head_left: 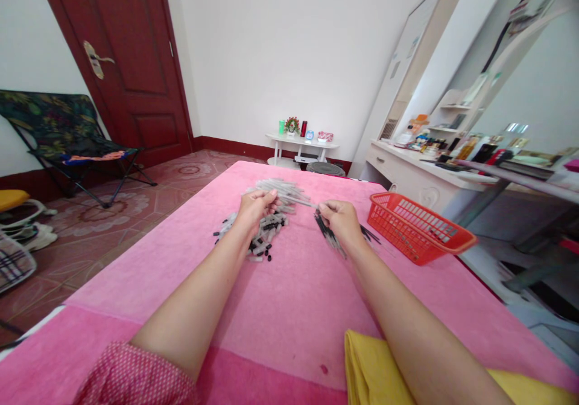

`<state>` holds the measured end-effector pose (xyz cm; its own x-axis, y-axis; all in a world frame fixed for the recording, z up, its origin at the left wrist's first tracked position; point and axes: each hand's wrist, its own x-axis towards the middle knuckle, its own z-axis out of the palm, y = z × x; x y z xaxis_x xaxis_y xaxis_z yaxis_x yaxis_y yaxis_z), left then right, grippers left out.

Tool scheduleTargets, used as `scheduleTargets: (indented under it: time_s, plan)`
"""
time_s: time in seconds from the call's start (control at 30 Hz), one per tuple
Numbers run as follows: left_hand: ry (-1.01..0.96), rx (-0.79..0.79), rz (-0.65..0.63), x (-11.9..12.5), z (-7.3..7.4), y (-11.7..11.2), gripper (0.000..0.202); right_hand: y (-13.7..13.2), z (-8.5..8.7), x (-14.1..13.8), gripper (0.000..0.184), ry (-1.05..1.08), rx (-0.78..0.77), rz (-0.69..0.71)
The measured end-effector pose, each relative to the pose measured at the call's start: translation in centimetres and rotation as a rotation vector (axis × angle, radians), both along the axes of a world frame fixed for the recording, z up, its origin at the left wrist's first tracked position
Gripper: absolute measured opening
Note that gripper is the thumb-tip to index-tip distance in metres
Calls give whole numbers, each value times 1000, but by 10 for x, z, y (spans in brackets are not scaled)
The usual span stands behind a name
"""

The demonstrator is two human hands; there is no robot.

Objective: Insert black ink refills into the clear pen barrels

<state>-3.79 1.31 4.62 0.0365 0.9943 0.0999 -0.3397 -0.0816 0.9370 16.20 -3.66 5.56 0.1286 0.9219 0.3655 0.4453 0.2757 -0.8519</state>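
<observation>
My left hand (256, 207) is closed over a heap of clear pen barrels (280, 191) and short caps with black tips (265, 236) on the pink cloth (289, 308). It pinches one clear barrel that points right. My right hand (340, 218) is closed on a bundle of thin black refills (328, 236) and its fingertips meet the end of that barrel. More black refills (371, 234) lie just right of that hand.
A red plastic basket (418, 227) stands to the right of my hands. A yellow cloth (366, 369) lies at the near edge. A folding chair (67, 136), a brown door (122, 61), a small white table (301, 145) and a cluttered dresser (434, 163) surround the bed.
</observation>
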Motion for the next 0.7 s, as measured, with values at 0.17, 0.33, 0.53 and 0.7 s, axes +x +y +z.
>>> scheduleTargets:
  time_s: [0.17, 0.33, 0.53, 0.7]
  plan:
    - [35, 120, -46, -1, -2, -2, 30, -3, 2, 1, 25, 238, -266, 62]
    - [121, 185, 34, 5, 0, -4, 28, -5, 7, -1, 20, 275, -399, 175]
    - [270, 250, -38, 19, 5, -17, 26, -4, 15, -4, 21, -164, -97, 243]
    - [272, 229, 38, 13, -1, -10, 29, -8, 40, 43, 23, -527, 66, -334]
